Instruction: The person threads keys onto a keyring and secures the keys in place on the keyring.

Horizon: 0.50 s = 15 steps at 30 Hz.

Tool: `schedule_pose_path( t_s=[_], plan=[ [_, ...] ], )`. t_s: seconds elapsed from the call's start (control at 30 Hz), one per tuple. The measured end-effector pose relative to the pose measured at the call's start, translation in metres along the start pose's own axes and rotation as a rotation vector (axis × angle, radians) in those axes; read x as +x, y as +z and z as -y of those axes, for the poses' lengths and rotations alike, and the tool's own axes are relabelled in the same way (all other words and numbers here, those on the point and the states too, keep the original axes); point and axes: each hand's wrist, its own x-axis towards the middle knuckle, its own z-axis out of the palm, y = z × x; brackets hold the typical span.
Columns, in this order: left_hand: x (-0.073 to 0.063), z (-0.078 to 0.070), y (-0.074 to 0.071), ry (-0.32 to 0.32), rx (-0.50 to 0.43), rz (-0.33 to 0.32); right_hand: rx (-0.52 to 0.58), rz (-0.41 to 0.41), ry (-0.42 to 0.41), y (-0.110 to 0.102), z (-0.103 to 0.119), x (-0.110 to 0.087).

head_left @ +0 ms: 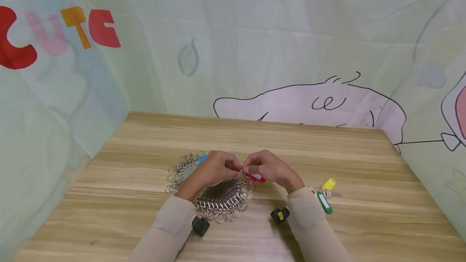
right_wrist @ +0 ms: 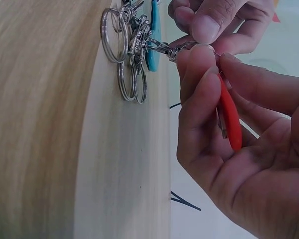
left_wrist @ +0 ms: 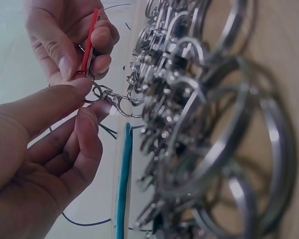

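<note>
Over a round rack fringed with metal swivel clasps and split rings (head_left: 219, 205), both hands meet fingertip to fingertip. My left hand (head_left: 214, 167) pinches a split ring (left_wrist: 97, 91) between thumb and fingers. That ring hangs from a swivel clasp (left_wrist: 115, 101) at the rack's edge. My right hand (head_left: 269, 168) holds a red key tag (right_wrist: 229, 117) by its ring end, right up against the split ring. A metal key (right_wrist: 223, 124) lies along the tag, partly hidden by the fingers. The exact joint between tag and split ring is covered by fingertips.
A blue tag (head_left: 202, 158) sits at the rack's far edge, beside the left hand. Right of the right forearm lie a yellow tag (head_left: 329, 184), a green tag (head_left: 324, 203) and keys (head_left: 333, 194) on the wooden table (head_left: 145, 140). Printed cloth walls stand behind and at the sides.
</note>
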Motion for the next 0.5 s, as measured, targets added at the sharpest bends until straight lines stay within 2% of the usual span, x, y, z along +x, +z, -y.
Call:
schedule_pose_path(
  t_s=[0.23, 0.5],
  plan=[
    [-0.0004, -0.0013, 0.0003, -0.014, 0.02, 0.004, 0.02, -0.004, 0.02, -0.0001, -0.001, -0.0002],
    [-0.0002, 0.0, 0.0026, 0.029, 0.043, -0.013, 0.026, -0.006, 0.009, 0.0008, -0.0004, 0.0]
  ],
)
